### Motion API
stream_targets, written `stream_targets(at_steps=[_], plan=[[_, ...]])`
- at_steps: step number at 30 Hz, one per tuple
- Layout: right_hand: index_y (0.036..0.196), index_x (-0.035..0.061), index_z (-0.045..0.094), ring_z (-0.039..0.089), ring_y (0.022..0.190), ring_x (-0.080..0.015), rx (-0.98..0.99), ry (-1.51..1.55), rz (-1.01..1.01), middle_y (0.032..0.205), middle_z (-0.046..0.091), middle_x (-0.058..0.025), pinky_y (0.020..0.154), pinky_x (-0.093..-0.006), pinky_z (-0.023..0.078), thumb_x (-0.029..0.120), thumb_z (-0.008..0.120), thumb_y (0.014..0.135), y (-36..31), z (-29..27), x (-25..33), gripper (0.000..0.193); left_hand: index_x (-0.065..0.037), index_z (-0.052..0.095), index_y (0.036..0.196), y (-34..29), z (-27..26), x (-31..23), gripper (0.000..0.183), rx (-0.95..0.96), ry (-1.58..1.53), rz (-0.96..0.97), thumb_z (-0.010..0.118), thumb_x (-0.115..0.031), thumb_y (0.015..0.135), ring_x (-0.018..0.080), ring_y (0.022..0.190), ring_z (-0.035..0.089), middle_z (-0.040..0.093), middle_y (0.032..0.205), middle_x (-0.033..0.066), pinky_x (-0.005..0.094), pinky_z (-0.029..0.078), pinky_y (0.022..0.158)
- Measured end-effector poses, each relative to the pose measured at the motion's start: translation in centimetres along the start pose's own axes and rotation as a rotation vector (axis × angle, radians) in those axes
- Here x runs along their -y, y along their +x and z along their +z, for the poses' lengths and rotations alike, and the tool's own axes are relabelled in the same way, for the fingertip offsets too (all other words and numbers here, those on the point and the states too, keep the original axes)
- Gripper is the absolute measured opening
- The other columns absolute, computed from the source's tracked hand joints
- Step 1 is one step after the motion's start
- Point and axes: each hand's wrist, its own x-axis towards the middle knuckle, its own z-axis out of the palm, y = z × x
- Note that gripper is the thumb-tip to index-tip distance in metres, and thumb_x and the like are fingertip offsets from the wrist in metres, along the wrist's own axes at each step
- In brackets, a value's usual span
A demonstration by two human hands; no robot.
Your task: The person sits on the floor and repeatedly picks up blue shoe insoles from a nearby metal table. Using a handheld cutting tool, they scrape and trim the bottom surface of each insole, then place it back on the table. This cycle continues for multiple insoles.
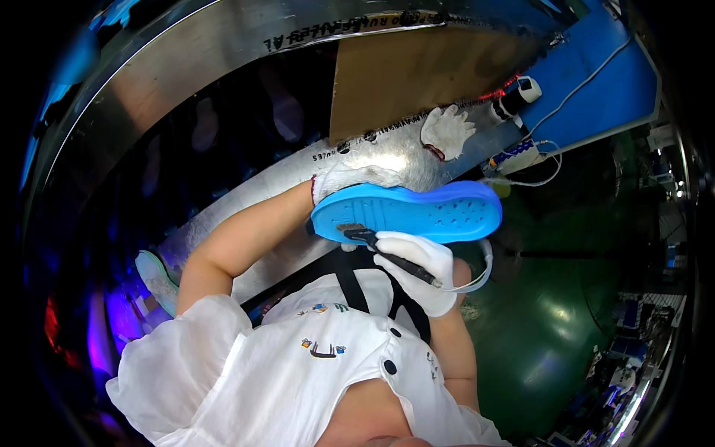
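A bright blue shoe sole (424, 212) lies across my front, its hollowed side with small pits facing me. My left hand (354, 177), in a white knit glove, grips the far edge of its left part; some fingers are hidden behind the sole. White-gloved too, my right hand (421, 270) is closed round the dark handle of a brush (365, 236). The bristles rest on the sole's inner face near its left end. From the back of the handle a thin white tube (488, 261) curves away to the right.
Beyond my hands runs a metal ledge (298, 160) with a loose white glove (447, 132) and a brown cardboard sheet (410, 78). Several soles hang in shadow behind it. A pale sole (156, 277) is at the left. A blue tabletop (588, 74) with a cable stands far right.
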Motion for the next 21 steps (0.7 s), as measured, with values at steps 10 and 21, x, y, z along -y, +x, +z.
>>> stream_targets(at_steps=[10, 21], plan=[[0.102, 0.0069, 0.07, 0.065, 0.067, -0.0254, 0.213, -0.393, -0.098, 0.106, 0.071, -0.0133, 0.061, -0.0314, 0.052, 0.005, 0.074, 0.072, -0.6, -1.4, 1.9, 0.03, -0.003, 0.06, 0.128, -0.8, 0.0, -2.5, 0.038, -0.026, 0.362, 0.08, 0.047, -0.026, 0.101, 0.021, 0.118, 0.056, 0.061, 0.128, 0.0132, 0.0317, 0.042, 0.104], [0.093, 0.0083, 0.072, 0.057, 0.056, -0.0193, 0.083, -0.524, -0.234, 0.1, 0.073, -0.0098, 0.051, -0.0273, 0.046, 0.006, 0.08, 0.067, -0.1, -3.0, 2.4, 0.027, -0.003, 0.066, 0.122, -2.5, 1.0, -4.9, 0.041, -0.136, 0.322, 0.12, 0.068, -0.029, 0.09, 0.0194, 0.111, 0.063, 0.066, 0.121, 0.0123, 0.0317, 0.049, 0.099]])
